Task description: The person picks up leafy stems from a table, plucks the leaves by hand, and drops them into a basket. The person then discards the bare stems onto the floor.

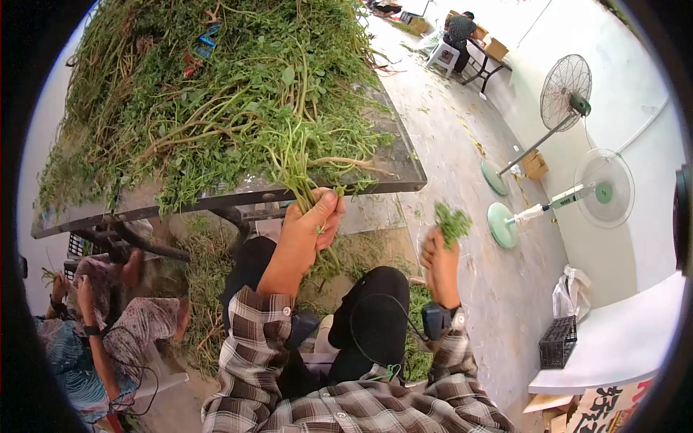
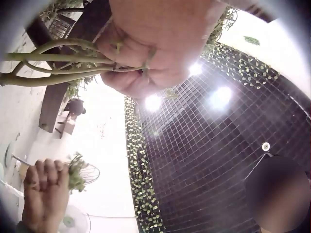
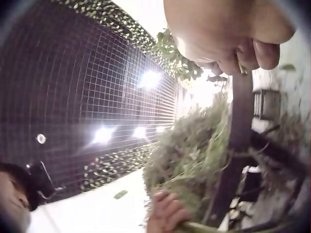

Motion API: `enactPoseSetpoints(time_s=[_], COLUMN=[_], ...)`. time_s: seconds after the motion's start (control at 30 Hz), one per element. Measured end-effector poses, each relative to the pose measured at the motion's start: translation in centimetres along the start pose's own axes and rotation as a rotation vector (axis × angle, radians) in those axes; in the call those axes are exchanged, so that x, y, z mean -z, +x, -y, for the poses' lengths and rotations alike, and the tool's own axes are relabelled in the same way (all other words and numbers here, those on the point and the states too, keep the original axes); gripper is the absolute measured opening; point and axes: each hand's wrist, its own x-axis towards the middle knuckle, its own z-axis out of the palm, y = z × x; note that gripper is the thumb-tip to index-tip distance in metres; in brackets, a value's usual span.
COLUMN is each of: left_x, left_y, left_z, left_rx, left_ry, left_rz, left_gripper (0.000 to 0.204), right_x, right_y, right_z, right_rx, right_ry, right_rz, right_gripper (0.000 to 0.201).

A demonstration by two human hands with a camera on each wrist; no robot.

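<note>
My left hand (image 1: pixel 299 234) grips a bunch of green leafy stems (image 1: pixel 294 173) at the near edge of a dark table (image 1: pixel 393 186). Their leafy tops lie toward a large heap of cut greens (image 1: pixel 238 86), and the lower ends hang below the fist. In the left wrist view, several bare stems (image 2: pixel 58 68) run out from the curled fingers. Off to the right, over the floor, my right hand (image 1: pixel 442 268) holds a small leafy sprig (image 1: pixel 452 224), its fingers curled around it. Leaves (image 3: pixel 177 56) stick out beside that hand in the right wrist view.
Loose greens (image 1: pixel 206 310) cover the floor under the table. Another person (image 1: pixel 94 339) sits at the left. Two fans (image 1: pixel 498 177) and a black crate (image 1: pixel 558 343) stand on the right. Someone sits at a far table (image 1: pixel 491 65).
</note>
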Motion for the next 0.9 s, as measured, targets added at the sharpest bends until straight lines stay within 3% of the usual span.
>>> enactPoseSetpoints(time_s=[0.2,0.27,0.3,0.37,0.43,0.5,0.57,0.63,0.7,0.77,0.9], left_x=[-0.7,-0.9,-1.0,-1.0,-1.0,-1.0,-1.2,-1.4,-1.2,-1.3,-1.9], left_y=[0.2,0.3,0.3,0.4,0.4,0.4,0.6,0.6,0.6,0.5,0.3], left_z=[0.5,0.7,0.7,0.7,0.8,1.0,1.2,1.4,1.5,1.2,1.1], left_rx=[-0.019,-0.004,0.000,0.012,0.024,0.028,0.030,0.008,0.021,0.025,0.034], left_ry=[0.079,0.069,0.064,0.057,0.040,0.056,0.075,0.108,0.118,0.127,0.154], left_rz=[-0.013,-0.030,-0.046,-0.061,-0.065,-0.068,-0.066,-0.095,-0.110,-0.127,-0.341], left_gripper=[0.023,0.024,0.024,0.024,0.025,0.025,0.025,0.025,0.026,0.027,0.024], right_x=[15.0,19.9,22.1,25.1,23.6,19.0,10.4,3.6,-1.2,-6.4,-11.6], right_y=[-1.4,-2.4,-3.2,-4.2,-4.2,-2.9,-3.3,-3.9,-4.0,-5.4,-5.4], right_z=[-6.6,-8.4,-9.9,-12.0,-10.9,-7.6,-2.2,1.4,2.1,4.0,4.0], right_rx=[0.057,-0.281,-0.286,0.273,0.247,0.178,0.118,0.203,0.523,0.725,0.729], right_ry=[-0.360,-0.739,-0.741,-1.573,-1.633,-1.278,-0.887,-0.734,-0.709,-0.739,-0.582], right_rz=[-0.224,-0.136,-0.140,-0.023,-0.048,0.007,0.034,0.147,0.320,0.453,0.552], right_gripper=[0.017,0.021,0.021,0.036,0.041,0.032,0.027,0.024,0.028,0.034,0.036])
